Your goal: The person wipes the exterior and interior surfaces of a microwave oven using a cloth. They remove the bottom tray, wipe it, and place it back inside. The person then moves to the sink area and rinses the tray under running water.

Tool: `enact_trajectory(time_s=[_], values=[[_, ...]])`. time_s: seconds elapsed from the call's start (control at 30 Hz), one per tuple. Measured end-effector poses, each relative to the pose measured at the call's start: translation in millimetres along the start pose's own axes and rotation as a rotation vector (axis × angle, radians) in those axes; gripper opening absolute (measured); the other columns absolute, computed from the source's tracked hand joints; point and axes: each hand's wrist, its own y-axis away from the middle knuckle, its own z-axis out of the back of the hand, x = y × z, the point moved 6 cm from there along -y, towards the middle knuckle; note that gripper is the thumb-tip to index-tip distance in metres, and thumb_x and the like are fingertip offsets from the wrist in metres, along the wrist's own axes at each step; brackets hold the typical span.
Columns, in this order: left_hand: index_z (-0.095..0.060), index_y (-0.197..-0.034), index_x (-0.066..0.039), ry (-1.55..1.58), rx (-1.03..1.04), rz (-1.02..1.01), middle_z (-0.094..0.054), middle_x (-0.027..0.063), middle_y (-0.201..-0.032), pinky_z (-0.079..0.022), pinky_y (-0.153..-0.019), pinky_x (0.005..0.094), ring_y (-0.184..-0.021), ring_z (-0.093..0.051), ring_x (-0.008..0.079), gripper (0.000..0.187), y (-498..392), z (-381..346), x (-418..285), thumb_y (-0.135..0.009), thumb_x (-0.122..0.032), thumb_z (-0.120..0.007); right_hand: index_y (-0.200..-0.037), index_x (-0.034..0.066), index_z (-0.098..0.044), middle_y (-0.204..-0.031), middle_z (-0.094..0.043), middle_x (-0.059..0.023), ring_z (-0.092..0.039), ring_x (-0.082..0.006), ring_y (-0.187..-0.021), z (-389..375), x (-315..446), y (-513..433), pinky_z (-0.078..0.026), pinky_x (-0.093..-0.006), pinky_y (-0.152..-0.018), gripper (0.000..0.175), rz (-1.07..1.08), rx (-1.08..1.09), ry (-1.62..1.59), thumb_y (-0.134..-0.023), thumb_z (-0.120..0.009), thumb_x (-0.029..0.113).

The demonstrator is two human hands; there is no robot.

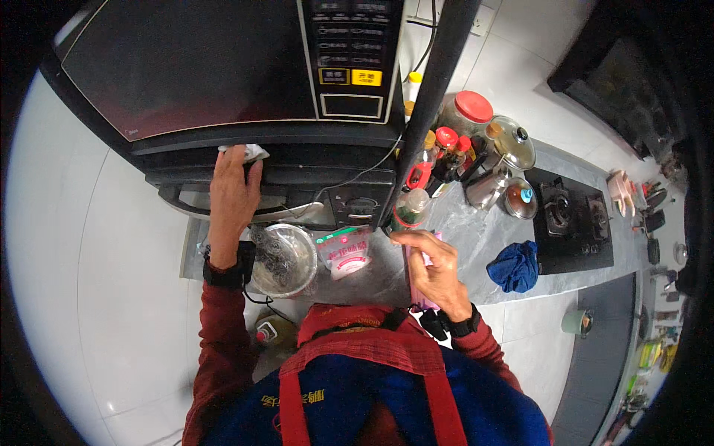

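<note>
A crumpled white cloth or tissue [255,151] is under the fingers of my left hand [233,203], pressed against the black ledge [323,159] below a microwave oven [212,72]. Beneath that ledge is a black appliance with a curved handle [295,213]. My right hand [438,270] is over the counter with its index finger stretched toward the foot of a black rack post [415,117]. A pink package [419,292] shows partly under this hand; whether the fingers grip it is hidden.
A metal bowl [301,259] holding steel-wool-like mesh and a seasoning bag [348,259] stand at the counter's front. Bottles and jars [446,136], a steel pot [486,189], a blue cloth [514,267] and a gas hob [574,223] are to the right. A thin cable [357,179] crosses the appliance.
</note>
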Motion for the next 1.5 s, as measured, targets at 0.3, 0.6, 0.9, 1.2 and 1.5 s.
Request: enact_trajectory(time_s=[0.3,0.6,0.9,1.2,1.5], values=[[-0.061,-0.11,-0.002,0.055,0.155,-0.12,-0.063,0.0178,-0.11,-0.05,-0.085,0.037,-0.101,-0.062,0.034,0.031,-16,-45,-82,-0.083,0.005,-0.046,-0.092,-0.0002,-0.067,-0.092,-0.069,-0.0117,-0.066,-0.0207,-0.085,33,-60,49,-0.05,-0.029,-0.076,0.029,-0.263,0.037,-0.073,-0.079,-0.043,-0.01],[-0.05,-0.127,0.0,0.313,0.641,-0.49,-0.056,0.019,-0.125,-0.041,-0.101,0.0363,-0.116,-0.053,0.034,0.042,-44,-84,-136,-0.086,-0.002,-0.042,-0.101,0.0022,-0.063,-0.088,-0.067,-0.0131,-0.066,-0.0266,-0.08,3,-47,55,-0.052,-0.0322,-0.072,0.03,-0.221,0.135,-0.109,-0.078,-0.047,-0.009],[-0.058,-0.121,-0.006,0.031,0.37,-0.63,-0.059,0.0132,-0.124,-0.043,-0.099,0.0362,-0.113,-0.057,0.0283,0.041,-28,-38,-81,-0.083,0.001,-0.044,-0.101,0.003,-0.064,-0.09,-0.067,-0.0122,-0.066,-0.0267,-0.076,-29,-32,62,-0.051,-0.034,-0.068,0.03,-0.25,0.175,-0.099,-0.079,-0.047,-0.008],[-0.057,-0.12,-0.002,0.031,-0.054,-0.445,-0.059,0.0154,-0.121,-0.048,-0.093,0.0361,-0.112,-0.058,0.0278,0.037,41,17,-102,-0.084,0.002,-0.052,-0.104,0.0009,-0.063,-0.086,-0.069,-0.0127,-0.067,-0.0212,-0.083,-16,-68,71,-0.052,-0.0303,-0.074,0.029,-0.459,0.17,-0.171,-0.082,-0.046,-0.008],[-0.052,-0.123,0.004,0.134,-0.139,-0.129,-0.052,0.0199,-0.129,-0.041,-0.1,0.0398,-0.119,-0.05,0.0347,0.038,47,-55,-163,-0.086,0.005,-0.05,-0.102,0.0015,-0.063,-0.084,-0.068,-0.0112,-0.067,-0.0187,-0.08,-3,-74,75,-0.051,-0.0291,-0.072,0.026,-0.314,0.25,-0.181,-0.085,-0.046,-0.006]])
